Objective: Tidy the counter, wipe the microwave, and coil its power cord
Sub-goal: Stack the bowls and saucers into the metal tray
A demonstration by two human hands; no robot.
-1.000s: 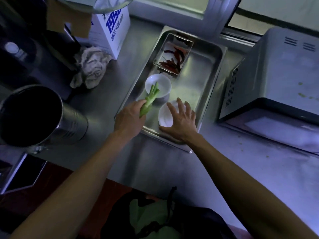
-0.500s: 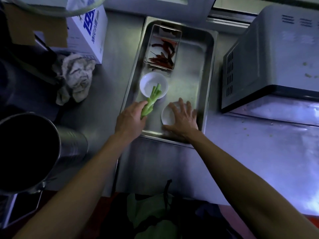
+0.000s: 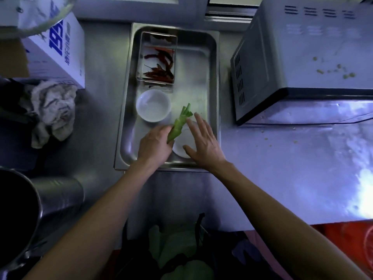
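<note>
My left hand (image 3: 154, 143) grips a green vegetable stalk (image 3: 179, 125) over the near end of a steel tray (image 3: 213, 63). My right hand (image 3: 203, 142) hovers with spread fingers over a small white bowl (image 3: 180, 147) in the tray's near right corner; whether it touches the bowl I cannot tell. A second white bowl (image 3: 153, 106) stands just beyond, and a small steel dish of dried red chilies (image 3: 159, 63) sits at the tray's far end. The grey microwave (image 3: 302, 63) stands to the right, with crumbs on its top. Its power cord is not visible.
A crumpled rag (image 3: 53, 110) lies left of the tray beside a white carton (image 3: 58, 51) with blue print. A large steel pot (image 3: 30, 209) stands at the near left. Crumbs dot the counter (image 3: 292, 168) in front of the microwave. A bag with greens (image 3: 181, 253) hangs below the counter edge.
My left hand has carried the stalk to the right, from over the far bowl toward the near bowl. My right hand has lifted its fingers off the near bowl.
</note>
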